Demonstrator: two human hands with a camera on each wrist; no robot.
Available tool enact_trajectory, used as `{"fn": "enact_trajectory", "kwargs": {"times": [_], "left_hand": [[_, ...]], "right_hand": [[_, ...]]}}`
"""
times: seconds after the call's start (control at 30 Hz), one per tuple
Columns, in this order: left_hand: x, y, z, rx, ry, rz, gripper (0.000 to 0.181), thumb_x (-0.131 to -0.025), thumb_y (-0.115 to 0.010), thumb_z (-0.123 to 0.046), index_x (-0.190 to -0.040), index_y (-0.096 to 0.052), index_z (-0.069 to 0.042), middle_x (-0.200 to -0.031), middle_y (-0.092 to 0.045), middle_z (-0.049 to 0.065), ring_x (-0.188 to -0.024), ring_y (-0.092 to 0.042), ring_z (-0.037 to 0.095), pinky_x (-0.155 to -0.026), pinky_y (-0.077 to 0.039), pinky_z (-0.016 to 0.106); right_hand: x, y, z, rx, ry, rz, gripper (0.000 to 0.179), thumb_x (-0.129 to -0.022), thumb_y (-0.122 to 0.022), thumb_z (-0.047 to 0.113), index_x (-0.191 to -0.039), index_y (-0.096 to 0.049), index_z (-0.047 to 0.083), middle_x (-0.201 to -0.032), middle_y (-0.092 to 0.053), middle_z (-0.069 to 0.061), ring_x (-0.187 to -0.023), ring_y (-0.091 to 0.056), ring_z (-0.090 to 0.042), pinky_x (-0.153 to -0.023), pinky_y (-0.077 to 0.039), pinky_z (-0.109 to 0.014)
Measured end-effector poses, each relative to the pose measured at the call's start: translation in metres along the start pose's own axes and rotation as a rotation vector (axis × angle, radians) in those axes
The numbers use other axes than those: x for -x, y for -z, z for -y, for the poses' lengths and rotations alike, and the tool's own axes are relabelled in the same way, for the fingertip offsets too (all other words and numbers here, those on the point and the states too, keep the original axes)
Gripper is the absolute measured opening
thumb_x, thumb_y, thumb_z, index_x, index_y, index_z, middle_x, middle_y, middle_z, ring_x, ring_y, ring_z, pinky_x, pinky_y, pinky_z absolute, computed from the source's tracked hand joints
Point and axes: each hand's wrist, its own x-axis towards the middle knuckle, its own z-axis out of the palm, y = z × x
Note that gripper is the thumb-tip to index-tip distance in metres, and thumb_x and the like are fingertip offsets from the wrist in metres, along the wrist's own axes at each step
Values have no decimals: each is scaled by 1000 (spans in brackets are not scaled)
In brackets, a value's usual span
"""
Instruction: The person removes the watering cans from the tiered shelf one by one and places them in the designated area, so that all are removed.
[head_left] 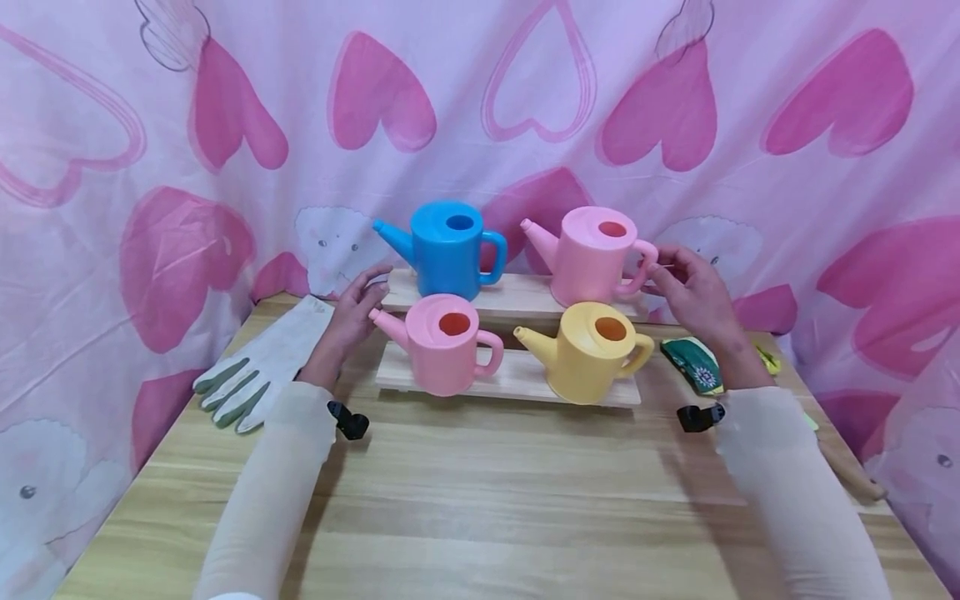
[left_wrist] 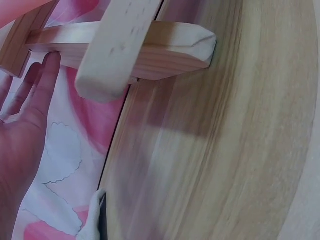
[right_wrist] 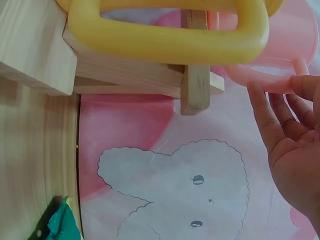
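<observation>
A two-step wooden stand (head_left: 517,367) bears watering cans. On its upper step are a blue watering can (head_left: 447,258) at left and a pink watering can (head_left: 592,262) at right. Below them sit another pink watering can (head_left: 442,354) and a yellow watering can (head_left: 588,358). All the spouts point left. My right hand (head_left: 693,292) pinches the handle of the upper pink can between thumb and fingers, as the right wrist view also shows. Beside the upper step's left end is my left hand (head_left: 352,312); in the left wrist view its straight fingers (left_wrist: 42,95) reach the stand's wooden side.
White work gloves (head_left: 262,367) with grey-green fingertips lie on the table (head_left: 480,500) at left. A green packet (head_left: 692,365) lies right of the stand, near my right forearm. A pink heart-print curtain (head_left: 465,92) hangs behind and along both sides.
</observation>
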Motion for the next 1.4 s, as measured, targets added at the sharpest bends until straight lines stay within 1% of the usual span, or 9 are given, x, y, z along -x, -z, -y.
{"fn": "enact_trajectory", "kwargs": {"times": [0.17,0.37,0.47,0.63,0.87,1.0,1.17,1.3,1.4], "left_hand": [[0,-2,-1,21,-12,-3,51,-108,-55,-31,-156,-43,-17,-93,-49,0,-63,-44,6,-55,-40,17],[-1,1,0,55,-18,18,51,-110,-53,-27,-157,-40,-14,-102,-56,2,-66,-51,7,-61,-47,16],[-2,2,0,51,-15,15,51,-110,-52,-27,-157,-40,-14,-101,-54,3,-64,-48,7,-58,-44,16],[-2,2,-1,52,-9,13,50,-110,-52,-27,-157,-40,-16,-117,-58,5,-76,-57,8,-65,-50,16],[-4,2,-2,52,-2,5,51,-109,-53,-29,-157,-40,-16,-141,-54,10,-104,-63,15,-84,-56,22],[-5,2,-1,38,-4,5,51,-110,-53,-30,-158,-40,-16,-137,-56,8,-101,-64,14,-83,-56,21],[-5,0,1,42,1,-10,51,-108,-57,-32,-155,-45,-18,-110,-61,1,-77,-58,8,-67,-51,17],[-4,-1,2,40,10,-23,52,-107,-57,-32,-155,-44,-17,-111,-61,0,-76,-56,8,-66,-50,16],[-3,-2,3,44,12,-23,52,-108,-56,-31,-156,-43,-16,-112,-61,1,-78,-58,9,-69,-52,16]], "right_hand": [[-4,7,1,-17,12,-38,45,-107,-58,29,-141,-54,1,-122,-60,-13,-103,-60,-17,-81,-53,-15],[-4,18,4,-41,47,-88,40,-107,-59,21,-139,-55,-1,-122,-60,-12,-101,-63,-11,-81,-53,-15],[-3,25,8,-43,17,-104,40,-107,-58,22,-141,-54,2,-123,-59,-10,-103,-62,-11,-81,-53,-15],[5,39,13,-83,-47,-140,41,-106,-59,23,-143,-54,5,-121,-58,-5,-105,-61,-10,-81,-53,-14],[21,64,8,-103,-105,-167,38,-106,-59,23,-141,-56,9,-120,-58,-1,-105,-61,-9,-80,-53,-14],[35,76,3,-55,-176,-197,40,-106,-58,26,-143,-55,11,-118,-58,3,-101,-61,-6,-77,-52,-11],[53,89,-5,83,-260,-227,47,-106,-55,36,-148,-52,13,-115,-58,9,-98,-56,-5,-74,-49,-7],[65,98,-13,163,-294,-249,52,-106,-54,39,-149,-51,9,-110,-56,11,-92,-51,-7,-67,-47,-7],[74,102,-19,203,-313,-271,55,-107,-53,38,-151,-48,5,-109,-53,12,-90,-50,-3,-66,-47,-7]]}}
